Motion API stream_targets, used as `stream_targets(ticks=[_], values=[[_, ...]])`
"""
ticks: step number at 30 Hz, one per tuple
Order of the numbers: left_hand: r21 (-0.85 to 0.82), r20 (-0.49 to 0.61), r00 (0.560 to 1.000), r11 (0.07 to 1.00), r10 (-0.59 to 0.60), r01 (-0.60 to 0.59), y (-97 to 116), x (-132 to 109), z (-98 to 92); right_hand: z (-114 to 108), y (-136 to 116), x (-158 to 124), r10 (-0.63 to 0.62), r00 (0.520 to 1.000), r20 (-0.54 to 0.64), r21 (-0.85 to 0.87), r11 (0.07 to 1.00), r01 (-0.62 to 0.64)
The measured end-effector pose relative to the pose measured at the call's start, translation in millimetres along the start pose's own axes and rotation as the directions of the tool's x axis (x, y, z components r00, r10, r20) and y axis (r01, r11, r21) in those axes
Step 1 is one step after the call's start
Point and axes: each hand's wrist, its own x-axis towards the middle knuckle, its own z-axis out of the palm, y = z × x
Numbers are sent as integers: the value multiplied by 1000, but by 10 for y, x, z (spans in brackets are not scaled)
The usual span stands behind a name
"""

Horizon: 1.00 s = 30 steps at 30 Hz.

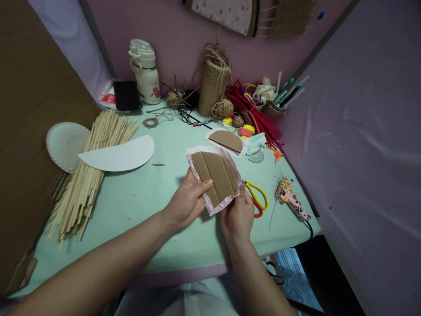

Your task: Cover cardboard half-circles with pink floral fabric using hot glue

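Both my hands hold a half-round cardboard piece (215, 175), its brown corrugated face toward me and a pale pink-white fabric edge around it. My left hand (189, 197) grips its left side, thumb lying on the cardboard. At the lower right edge my right hand (240, 215) closes on the fabric border; some of its fingers are hidden behind. Scissors (258, 197) with yellow and red handles lie just beyond my right hand. A second half-round cardboard piece on white fabric (226, 141) rests flat behind the held one.
At left, a bundle of wooden sticks (88, 175) carries a white paper shape (121, 156) beside a paper plate (66, 147). A patterned glue gun (292, 199) lies right. Along the back stand a white bottle (148, 79), a twine spool (212, 87) and red strips (259, 118).
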Motion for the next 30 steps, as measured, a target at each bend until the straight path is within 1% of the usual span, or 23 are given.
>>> stream_targets(ticks=[3,5,7,10,12,14,15,16,17,19,20,21,22,24,27,30], values=[[11,-14,1000,1000,9,-9,-27,-3,-11,-34,19,11,-71,997,-3,-74,995,71],[17,-22,1000,1000,13,-12,-42,-4,-16,-68,28,22,-165,986,6,-191,968,163],[24,-21,999,999,27,-26,-59,-10,-11,-100,24,37,-281,959,29,-341,900,273],[37,-26,999,998,46,-45,-90,-32,21,-123,-3,58,-433,897,90,-521,747,413],[40,-40,997,997,64,-62,-109,-50,51,-120,-23,68,-503,854,129,-582,659,476],[44,-61,994,996,86,-83,-116,-60,74,-109,-34,73,-534,833,147,-603,619,504],[45,-69,994,995,90,-87,-114,-61,79,-102,-36,73,-522,841,141,-593,635,494],[43,-73,994,996,87,-84,-107,-57,79,-96,-36,73,-484,866,123,-562,686,463],[36,-74,994,997,77,-74,-98,-49,73,-92,-35,71,-416,904,95,-504,763,404],[9,-70,996,998,55,-54,-71,-24,51,-89,-34,66,-224,973,49,-324,918,228],[-6,-66,997,999,50,-51,-57,-9,37,-93,-32,63,-130,990,46,-236,962,138],[-18,-64,997,999,50,-51,-45,5,25,-101,-30,60,-58,997,55,-176,982,67],[-25,-63,997,998,55,-57,-34,18,14,-113,-26,60,-14,997,70,-151,988,25],[-23,-68,996,998,63,-65,-24,33,4,-146,-14,63,12,995,99,-185,983,7],[9,-90,994,998,70,-69,-39,29,9,-186,3,71,-22,993,113,-319,946,57],[34,-102,990,995,93,-90,-70,13,19,-192,-6,57,-113,986,124,-459,874,158]])
